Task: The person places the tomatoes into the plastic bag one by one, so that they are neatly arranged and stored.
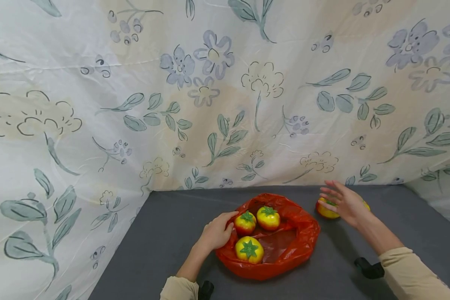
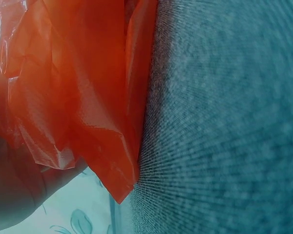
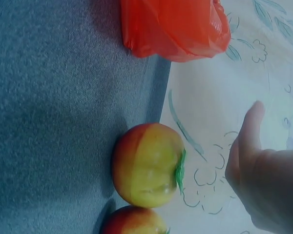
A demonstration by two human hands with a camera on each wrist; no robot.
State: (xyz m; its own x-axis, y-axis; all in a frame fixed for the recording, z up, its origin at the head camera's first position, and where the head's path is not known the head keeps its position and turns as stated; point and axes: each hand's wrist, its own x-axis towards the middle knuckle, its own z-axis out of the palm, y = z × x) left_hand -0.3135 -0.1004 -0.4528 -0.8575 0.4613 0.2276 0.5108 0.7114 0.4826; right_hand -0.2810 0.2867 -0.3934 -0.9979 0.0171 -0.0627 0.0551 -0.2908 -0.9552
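Left-hand grip: the left hand (image 1: pixel 216 230) is clamped on the bag's left rim, thumb and fingers curled about the film; the left wrist view shows crumpled plastic over part of the hand.
Red bag: the red plastic bag (image 1: pixel 260 271) sits on the dark grey tabletop (image 1: pixel 165 250), mouth upward and spread wide. It looks thin, light and limp, likely to fold under a push and perhaps tear if yanked; a gathered stretch of rim seems the best hold.
Fruit inside: three persimmon-shaped fruits lie in the bag, the rear-left fruit (image 1: pixel 243 225) just beside the left fingers, the front fruit (image 1: pixel 249 250) near them, the rear-right fruit (image 1: pixel 268 218) farther in. Their weight probably steadies the base.
Loose fruit: the nearer loose fruit (image 1: pixel 326 209) lies on the tabletop right of the bag, apart from it. Its round, glossy skin looks firm and somewhat slippery; fingers around its widest part should serve better than the green leaf top.
Right hand: the right hand (image 1: pixel 346 203) hangs near this fruit, fingers apart, holding nothing.
Far-right fruit: the second loose fruit (image 1: pixel 366 205), mostly hidden by the right hand, should handle the same way; both could roll if nudged.
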